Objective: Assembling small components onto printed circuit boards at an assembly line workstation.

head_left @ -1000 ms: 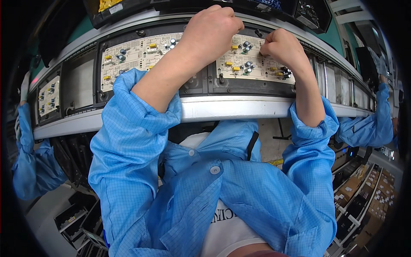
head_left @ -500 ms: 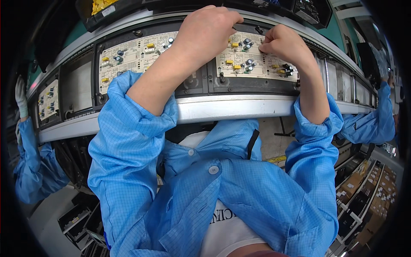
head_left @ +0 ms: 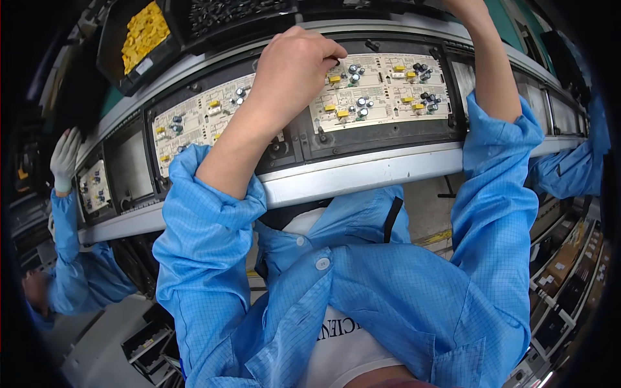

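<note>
A beige circuit board [head_left: 388, 84] with yellow and grey components lies in a black carrier [head_left: 381, 136] on the conveyor line. My left hand [head_left: 291, 71] rests over its left edge, fingers curled shut, fingertips touching the board near a yellow part. Whether a small part sits between the fingers is hidden. My right forearm [head_left: 491, 77] reaches up past the board, and that hand is cut off by the top edge. A second populated board [head_left: 194, 119] lies in the carrier to the left, partly under my left forearm.
A grey metal rail [head_left: 362, 174] runs along the line's near edge. Above it sit a bin of yellow parts [head_left: 145, 29] and a bin of black parts [head_left: 239, 10]. A co-worker's white-gloved hand [head_left: 65, 158] is at the left. Another blue sleeve [head_left: 569, 174] is at the right.
My right hand has lifted off the board's right side and gone up out of the picture. My left hand stays curled at the board. The view has tilted, so the line sits lower.
</note>
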Tool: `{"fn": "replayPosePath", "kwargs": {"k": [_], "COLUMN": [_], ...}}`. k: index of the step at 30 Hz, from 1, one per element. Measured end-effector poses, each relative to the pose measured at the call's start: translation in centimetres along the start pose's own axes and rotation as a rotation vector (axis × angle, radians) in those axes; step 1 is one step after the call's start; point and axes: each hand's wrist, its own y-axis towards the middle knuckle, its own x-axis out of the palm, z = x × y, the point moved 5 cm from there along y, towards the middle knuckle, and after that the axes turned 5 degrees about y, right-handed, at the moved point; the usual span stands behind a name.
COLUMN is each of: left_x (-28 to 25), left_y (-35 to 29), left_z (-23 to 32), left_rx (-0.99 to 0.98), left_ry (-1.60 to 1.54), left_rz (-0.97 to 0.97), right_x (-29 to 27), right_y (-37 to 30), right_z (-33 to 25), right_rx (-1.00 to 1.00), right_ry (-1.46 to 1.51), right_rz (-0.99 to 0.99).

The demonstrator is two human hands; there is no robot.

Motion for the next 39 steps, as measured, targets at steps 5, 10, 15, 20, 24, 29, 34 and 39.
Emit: {"fn": "replayPosePath", "kwargs": {"k": [5, 10, 15, 20, 24, 29, 34, 39], "left_x": [0.2, 0.3, 0.3, 0.5, 0.5, 0.3, 0.3, 0.3], "left_y": [0.4, 0.0, -0.2, 0.0, 0.2, 0.1, 0.1, 0.0], "left_z": [0.2, 0.0, -0.4, -0.2, 0.2, 0.8, 0.9, 0.7], "left_rx": [-0.079, -0.063, -0.026, -0.060, -0.045, -0.029, 0.027, 0.060], "left_ry": [0.018, 0.002, 0.003, 0.038, 0.065, 0.120, 0.139, 0.148], "left_rz": [-0.097, -0.084, -0.081, -0.073, -0.066, -0.070, -0.074, -0.090], "right_x": [1.3, 1.1, 2.1, 1.6, 1.2, 1.0, 0.6, 1.3], "right_y": [1.0, 0.1, 0.1, -0.5, -0.7, -1.0, -1.4, -0.9], "right_z": [2.2, -0.3, -0.5, -1.1, -0.7, -0.5, -0.7, -0.4], "right_rx": [0.117, 0.134, 0.090, 0.103, 0.139, 0.139, 0.103, 0.118], "right_ry": [-0.005, -0.041, -0.091, -0.031, -0.001, 0.057, 0.196, 0.265], "right_rz": [-0.057, -0.053, -0.053, -0.053, 0.044, 0.092, 0.141, 0.171]}}
